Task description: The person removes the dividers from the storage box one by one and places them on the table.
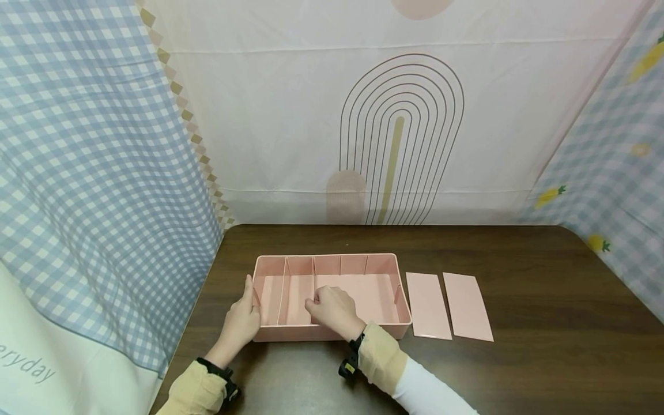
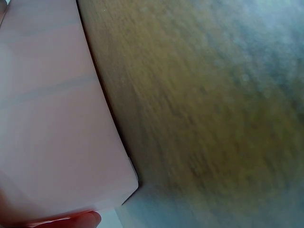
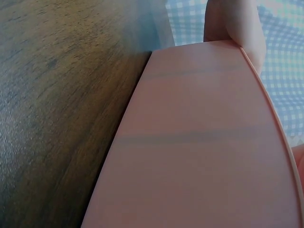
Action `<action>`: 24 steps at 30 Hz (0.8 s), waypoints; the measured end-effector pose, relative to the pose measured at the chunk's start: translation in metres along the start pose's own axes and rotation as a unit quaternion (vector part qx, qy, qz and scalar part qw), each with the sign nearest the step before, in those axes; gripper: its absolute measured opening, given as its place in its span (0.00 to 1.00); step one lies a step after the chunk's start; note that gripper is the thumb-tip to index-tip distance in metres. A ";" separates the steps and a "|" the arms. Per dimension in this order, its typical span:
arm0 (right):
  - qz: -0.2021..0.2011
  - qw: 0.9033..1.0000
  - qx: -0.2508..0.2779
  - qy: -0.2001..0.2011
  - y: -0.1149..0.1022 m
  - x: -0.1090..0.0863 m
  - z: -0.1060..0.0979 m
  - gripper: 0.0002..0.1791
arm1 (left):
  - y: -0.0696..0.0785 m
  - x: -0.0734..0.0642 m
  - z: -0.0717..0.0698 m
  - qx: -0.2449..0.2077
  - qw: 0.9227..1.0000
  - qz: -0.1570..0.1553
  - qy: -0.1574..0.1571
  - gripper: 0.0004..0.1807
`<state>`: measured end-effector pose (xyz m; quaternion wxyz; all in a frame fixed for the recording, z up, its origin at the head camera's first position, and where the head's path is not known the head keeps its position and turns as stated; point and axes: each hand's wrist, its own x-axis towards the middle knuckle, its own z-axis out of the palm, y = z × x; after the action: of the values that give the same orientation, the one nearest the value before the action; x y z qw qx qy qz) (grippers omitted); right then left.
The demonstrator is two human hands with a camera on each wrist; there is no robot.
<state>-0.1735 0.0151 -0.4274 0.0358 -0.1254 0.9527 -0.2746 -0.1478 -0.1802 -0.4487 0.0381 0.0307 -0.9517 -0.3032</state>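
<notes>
– Since we log left to right, what hangs first?

– Left curtain (image 1: 104, 132), blue-and-white check. Then left hand (image 1: 241, 320), beige cuff (image 1: 193, 391) and black band (image 1: 220, 373) behind it.

– Its fingers?

– On the left end of a pink box (image 1: 282, 333). Index lies along the outside, thumb by the rim; end wall held between them.

– And the box?

– Upright on the brown worktop (image 1: 560, 323), long side towards the person. Left divider (image 1: 282, 291) stands across it, then right divider (image 1: 313, 274): two narrow compartments, then a wide one. Ribs on the wide one's far wall.

– Right hand (image 1: 334, 308)?

– Over the box's near half. Fingers curled, pinching the right divider's top edge; tips partly hidden.

– Beyond?

– Near panel (image 1: 429, 305), pink, flat, just beside the box's right end. Far panel (image 1: 468, 307) alongside, narrow gap between. Last, right curtain (image 1: 622, 202), checked, yellow fruit print.
</notes>
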 end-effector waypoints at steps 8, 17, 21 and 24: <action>-0.002 1.000 -0.011 -0.008 0.001 0.001 0.003 0.21 | -0.001 0.001 0.001 -0.003 1.000 -0.006 -0.006 0.33; -0.011 1.000 -0.028 0.006 0.002 0.001 0.006 0.21 | -0.001 0.001 0.001 -0.003 1.000 -0.001 -0.001 0.31; -0.013 1.000 -0.026 0.010 0.002 0.001 0.006 0.20 | -0.001 0.001 0.000 -0.005 1.000 -0.004 -0.008 0.32; -0.016 0.999 -0.023 0.014 0.002 0.000 0.006 0.20 | -0.001 0.000 0.000 -0.007 1.000 -0.006 -0.010 0.32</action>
<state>-0.1735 0.0134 -0.4340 0.0148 -0.1377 0.9571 -0.2547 -0.1482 -0.1812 -0.4492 0.0269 0.0330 -0.9497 -0.3102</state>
